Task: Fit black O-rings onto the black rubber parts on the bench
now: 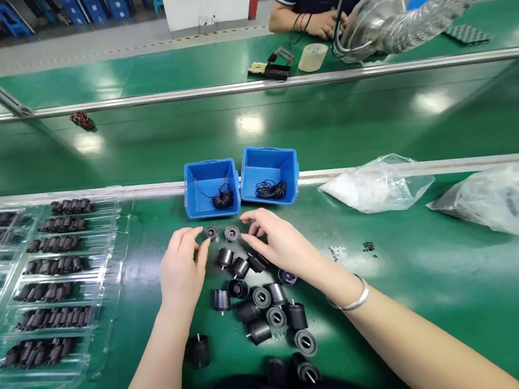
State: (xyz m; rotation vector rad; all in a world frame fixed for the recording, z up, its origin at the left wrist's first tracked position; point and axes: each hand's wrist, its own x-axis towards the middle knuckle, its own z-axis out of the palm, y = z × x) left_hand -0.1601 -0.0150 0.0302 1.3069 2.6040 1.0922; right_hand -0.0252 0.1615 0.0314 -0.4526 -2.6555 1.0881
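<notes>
Flanking two round black parts (212,233) (232,233): hands (180,265) (277,237), contact unclear.

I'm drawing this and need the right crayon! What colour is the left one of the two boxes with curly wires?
Blue: the left box shows best in the head view.

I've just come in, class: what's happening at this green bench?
A person's left hand is at the edge of one round black part, the right hand beside a second one. Similar black cylinders lie scattered nearer the camera. Beyond the hands, two blue bins hold thin black loops.
</notes>
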